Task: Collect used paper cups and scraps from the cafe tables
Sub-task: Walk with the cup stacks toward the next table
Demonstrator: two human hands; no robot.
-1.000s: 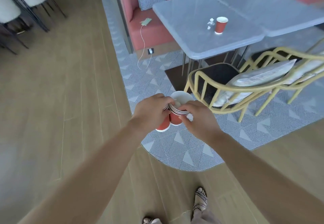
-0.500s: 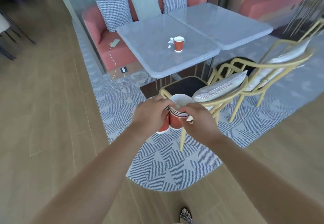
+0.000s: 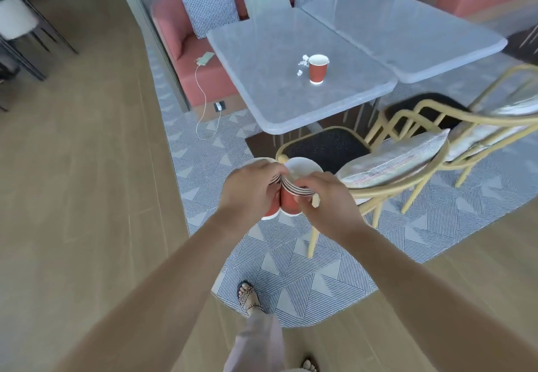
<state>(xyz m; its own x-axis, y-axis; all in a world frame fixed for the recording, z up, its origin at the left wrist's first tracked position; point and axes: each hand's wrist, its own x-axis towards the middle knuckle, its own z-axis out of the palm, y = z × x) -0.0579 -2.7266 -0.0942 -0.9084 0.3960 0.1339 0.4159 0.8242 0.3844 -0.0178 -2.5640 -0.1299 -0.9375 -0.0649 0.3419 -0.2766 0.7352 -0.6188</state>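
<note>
Holding what you have gathered, you carry two nested stacks of red paper cups pressed side by side in front of you, above the patterned rug point(image 3: 291, 261). The left grip point(image 3: 250, 191) curls round the left stack point(image 3: 272, 211), fingers lying over its fanned rims. The right grip point(image 3: 326, 200) wraps the right stack point(image 3: 291, 203), thumb and fingers pinching just under its white mouth. Keeping the two stacks touching looks deliberate: each steadies the other. Both grips are full, so neither is free to lift anything yet.

The next cup point(image 3: 318, 69) stands upright on the nearer bench point(image 3: 270, 101), a little right of its middle, toward the edge that butts against the second bench point(image 3: 407, 34). Crumpled paper scraps point(image 3: 304, 60) lie just beside it on its left; you cannot tell whether they touch it.

Between you and that cup sits a yellow chair point(image 3: 378, 197) with a striped cushion point(image 3: 393, 162), drawn up at the bench's near edge. I judge you will need to step round toward the near left corner or reach over the chair back. Before reaching, you would likely have to nest one stack into the other to free a grip. Mind the loose rims, since a tilted stack could slide apart.

Beyond the bench's far left edge a coral sofa point(image 3: 174, 34) carries a phone point(image 3: 205, 58) on a cable. That is not rubbish, so leave it.
</note>
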